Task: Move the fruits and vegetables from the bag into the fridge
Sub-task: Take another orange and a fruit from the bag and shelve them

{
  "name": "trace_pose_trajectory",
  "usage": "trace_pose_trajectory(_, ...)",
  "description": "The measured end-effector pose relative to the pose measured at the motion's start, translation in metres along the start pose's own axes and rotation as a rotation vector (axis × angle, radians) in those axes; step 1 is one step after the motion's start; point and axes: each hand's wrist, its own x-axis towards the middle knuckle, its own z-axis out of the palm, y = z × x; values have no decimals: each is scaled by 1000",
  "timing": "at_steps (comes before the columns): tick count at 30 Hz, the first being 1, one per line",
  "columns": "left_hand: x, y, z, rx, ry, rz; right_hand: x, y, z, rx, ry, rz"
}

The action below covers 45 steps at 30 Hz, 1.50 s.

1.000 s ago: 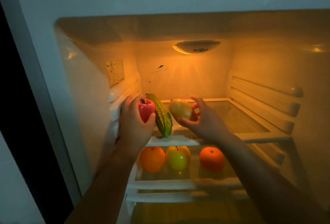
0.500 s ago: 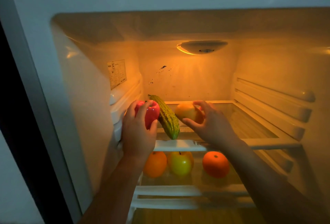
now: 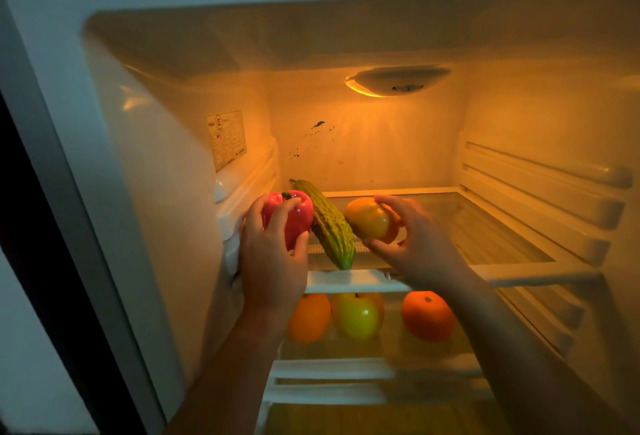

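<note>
Fridge (image 3: 156,226) open, amber-lit by the lamp (image 3: 398,81) at 12 o'clock. Bag not in view.

Step in hand, as I read it: setting two pieces at once onto the upper shelf (image 3: 502,244).

- Left hand (image 3: 273,261): fingers curled round a red pepper (image 3: 289,218), stem up, at the shelf's 9 o'clock side, close to the left wall. The palm hides the pepper's base, so I cannot tell whether it is seated yet.
- Bitter gourd (image 3: 330,226): lies loose on the shelf between the hands, stem end toward 11 o'clock, tip toward 5 o'clock at the front lip. The pepper sits at its 9 o'clock, just beside it, perhaps touching.
- Right hand (image 3: 419,251): fingers over and thumb under a yellow-orange fruit (image 3: 367,223), at the gourd's 3 o'clock, low over the shelf. Contact with the glass is uncertain.

Next move calls for lowering both until they bear on the shelf, pepper on its base and the round fruit steadied against rolling. Then the fingers should open without nudging the gourd.

Count:
- Upper shelf: one pepper, one gourd, one yellow-orange fruit.
- Lower shelf (image 3: 332,367), left to right: left orange (image 3: 308,318), yellow-green apple (image 3: 356,316), right orange (image 3: 427,316). That makes two oranges and one apple.
- Six pieces in all, two of them in the hands.
</note>
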Motion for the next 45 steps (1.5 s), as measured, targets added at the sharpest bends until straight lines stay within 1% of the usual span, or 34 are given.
trace_pose_trajectory(6,0,-2,-1,6,-6,0,-2,0,2,5,-4,-8)
trace_pose_trajectory(10,-1,-2,-1,-43,-15,-26,-2,-2,0,5,2,7)
trace_pose_trajectory(13,-4,-2,-4,-62,-18,-23,-3,-4,-3,8,18,-42)
trace_pose_trajectory(17,-17,1,-13,-93,-49,-6,-16,-4,-10,51,120,-103)
trace_pose_trajectory(20,-31,0,-26,-102,-94,15,-37,-7,-16,119,207,-78)
trace_pose_trajectory(22,-39,2,-35,-125,-117,25,-53,-14,-18,162,236,-55)
trace_pose_trajectory(26,-59,9,-54,-231,-162,44,-87,-36,-23,140,202,-59)
trace_pose_trajectory(28,-70,11,-60,-327,-190,53,-107,-46,-23,136,173,-40)
trace_pose_trajectory(31,-93,10,-63,-500,-260,11,-142,-55,-19,84,126,-27)
trace_pose_trajectory(33,-113,5,-60,-527,-320,12,-170,-55,-12,83,100,20)
trace_pose_trajectory(36,-139,-6,-54,-474,-453,18,-216,-47,1,104,95,150)
trace_pose_trajectory(40,-174,-10,-52,-395,-693,-21,-271,-35,0,58,48,338)
trace_pose_trajectory(43,-201,-3,-62,-337,-762,-65,-301,-33,-6,9,-11,397)
trace_pose_trajectory(45,-217,6,-71,-297,-783,-104,-316,-35,-9,-23,-90,422)
